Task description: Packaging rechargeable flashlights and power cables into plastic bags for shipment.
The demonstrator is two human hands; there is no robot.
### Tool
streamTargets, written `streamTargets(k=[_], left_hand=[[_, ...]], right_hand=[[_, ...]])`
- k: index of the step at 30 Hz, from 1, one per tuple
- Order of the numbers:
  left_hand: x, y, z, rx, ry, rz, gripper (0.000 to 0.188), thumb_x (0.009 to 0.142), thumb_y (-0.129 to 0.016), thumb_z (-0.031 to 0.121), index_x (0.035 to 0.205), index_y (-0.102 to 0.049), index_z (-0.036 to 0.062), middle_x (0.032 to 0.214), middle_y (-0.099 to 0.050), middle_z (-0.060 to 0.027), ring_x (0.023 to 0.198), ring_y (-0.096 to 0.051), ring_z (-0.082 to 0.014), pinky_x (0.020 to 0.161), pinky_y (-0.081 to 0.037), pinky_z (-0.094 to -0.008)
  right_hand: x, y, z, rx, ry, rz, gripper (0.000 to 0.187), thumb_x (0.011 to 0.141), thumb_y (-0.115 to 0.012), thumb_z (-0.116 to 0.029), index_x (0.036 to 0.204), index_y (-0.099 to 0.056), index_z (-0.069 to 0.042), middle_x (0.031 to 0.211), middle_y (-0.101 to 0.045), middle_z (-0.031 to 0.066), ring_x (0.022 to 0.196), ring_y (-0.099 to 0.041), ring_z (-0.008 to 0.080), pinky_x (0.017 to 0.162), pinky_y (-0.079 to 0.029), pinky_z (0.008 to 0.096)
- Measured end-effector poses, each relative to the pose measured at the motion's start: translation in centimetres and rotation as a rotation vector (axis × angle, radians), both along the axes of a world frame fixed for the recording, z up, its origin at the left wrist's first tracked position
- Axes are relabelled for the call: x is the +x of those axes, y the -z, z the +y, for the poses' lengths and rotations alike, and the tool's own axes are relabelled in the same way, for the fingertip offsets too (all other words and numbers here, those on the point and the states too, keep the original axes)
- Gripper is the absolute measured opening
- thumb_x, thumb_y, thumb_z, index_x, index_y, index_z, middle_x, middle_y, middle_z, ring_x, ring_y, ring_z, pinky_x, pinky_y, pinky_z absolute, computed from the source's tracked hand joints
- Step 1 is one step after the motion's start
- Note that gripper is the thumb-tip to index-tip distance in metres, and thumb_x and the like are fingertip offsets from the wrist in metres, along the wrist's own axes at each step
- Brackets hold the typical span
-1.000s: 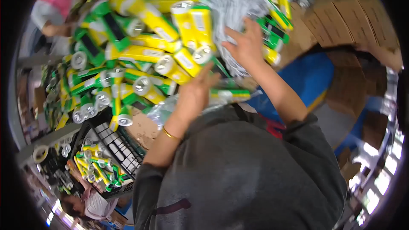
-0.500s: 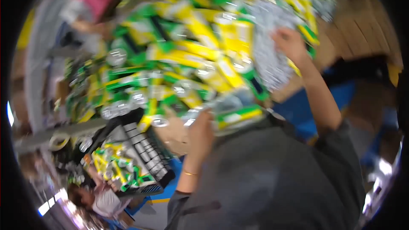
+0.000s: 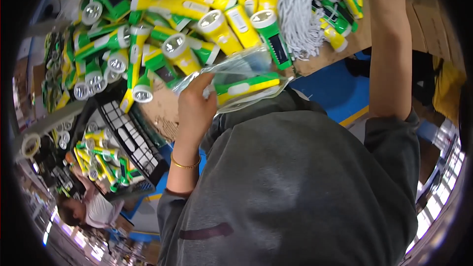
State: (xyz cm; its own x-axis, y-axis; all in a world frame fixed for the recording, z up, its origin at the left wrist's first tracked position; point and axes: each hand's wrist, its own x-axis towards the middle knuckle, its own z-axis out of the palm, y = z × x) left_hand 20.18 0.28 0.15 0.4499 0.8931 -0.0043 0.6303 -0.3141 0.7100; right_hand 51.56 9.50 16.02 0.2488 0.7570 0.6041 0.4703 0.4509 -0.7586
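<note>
My left hand (image 3: 194,106), with a gold bangle on the wrist, grips the edge of a clear plastic bag (image 3: 249,66). A green and yellow flashlight (image 3: 246,86) lies inside the bag, close to my grey-sweatered chest. Beyond it a big pile of green and yellow flashlights (image 3: 177,15) covers a cardboard-topped table. A bundle of grey-white cords (image 3: 303,15) lies on the pile's right side. My right forearm (image 3: 389,49) reaches up past the cords and leaves the picture at the top, so that hand is hidden.
A black mesh crate (image 3: 130,140) holding more flashlights (image 3: 98,162) stands at the lower left, with a roll of tape (image 3: 30,144) beside it. Another person (image 3: 93,209) sits at the lower left. Brown cardboard boxes (image 3: 436,29) are on the right, above a blue floor (image 3: 335,88).
My left hand has drawn the bagged flashlight off the pile toward my chest. My right hand, earlier on the cord bundle, has gone up out of view.
</note>
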Motion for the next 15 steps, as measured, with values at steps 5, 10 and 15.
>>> streamTargets(k=[5,10,15], left_hand=[[-2.1,0.7,-0.8,-0.462,-0.203,-0.113,0.046,0.072,-0.069,0.001,0.117,-0.060,-0.0017,0.111,-0.066,-0.0194,0.097,-0.067,-0.0303,0.076,-0.054,-0.0350],[-3.4,2.4,-0.2,-0.729,-0.126,-0.139,0.059,0.070,-0.073,0.004,0.127,-0.055,-0.0004,0.117,-0.063,-0.0113,0.091,-0.060,-0.0134,0.070,-0.050,-0.0266],[-2.7,2.2,-1.5,-0.719,-0.145,-0.314,0.062,0.075,-0.067,-0.005,0.134,-0.051,-0.0004,0.129,-0.057,-0.0089,0.117,-0.053,-0.0141,0.081,-0.049,-0.0228]], right_hand=[[-12.5,7.0,-5.0,-0.532,-0.658,0.360,0.013,0.095,-0.054,-0.009,0.094,-0.067,-0.006,0.070,-0.065,0.0009,0.059,-0.059,0.0068,0.053,-0.045,0.0223],[-13.4,19.3,-10.0,-0.844,-0.799,0.144,0.002,0.092,-0.058,-0.008,0.093,-0.058,-0.006,0.070,-0.063,0.0034,0.060,-0.061,0.0121,0.055,-0.047,0.0267],[-8.0,18.2,-10.3,-0.814,-1.072,-0.621,0.003,0.080,-0.062,-0.007,0.078,-0.064,-0.007,0.066,-0.065,0.0062,0.068,-0.064,0.0253,0.063,-0.049,0.0387]])
